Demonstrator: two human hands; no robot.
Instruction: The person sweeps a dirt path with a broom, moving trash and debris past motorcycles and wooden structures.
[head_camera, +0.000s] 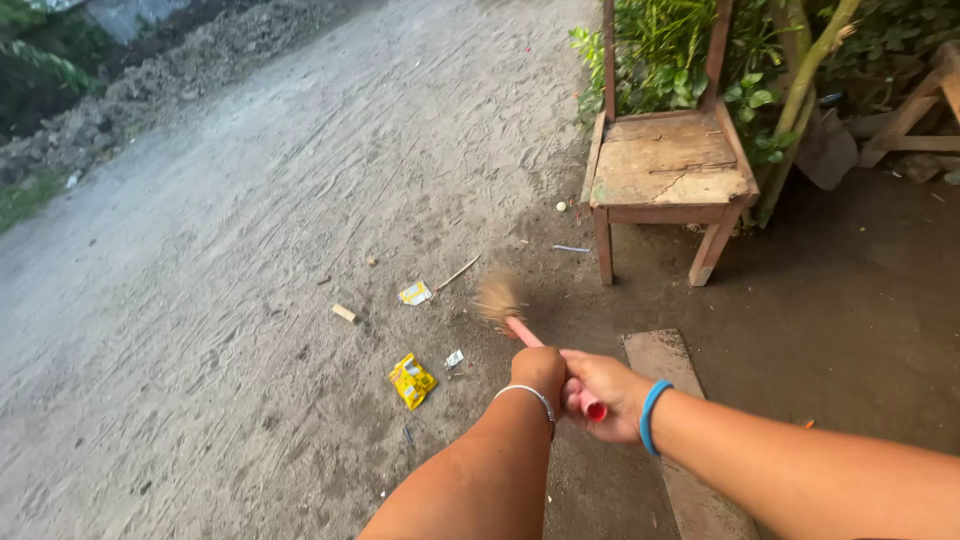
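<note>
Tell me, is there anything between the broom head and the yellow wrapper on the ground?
Nothing visible. The broom, held by the left hand and right hand, has its blurred head just right of and above the yellow wrapper. Only bare dirt and a small white scrap lie between them.

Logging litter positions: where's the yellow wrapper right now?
Head view, lower centre-left: the yellow wrapper lies on the dirt ground, left of the left hand.

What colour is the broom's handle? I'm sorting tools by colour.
Pink, with a red end cap; the broom handle shows in the head view, gripped by left hand and right hand.
</note>
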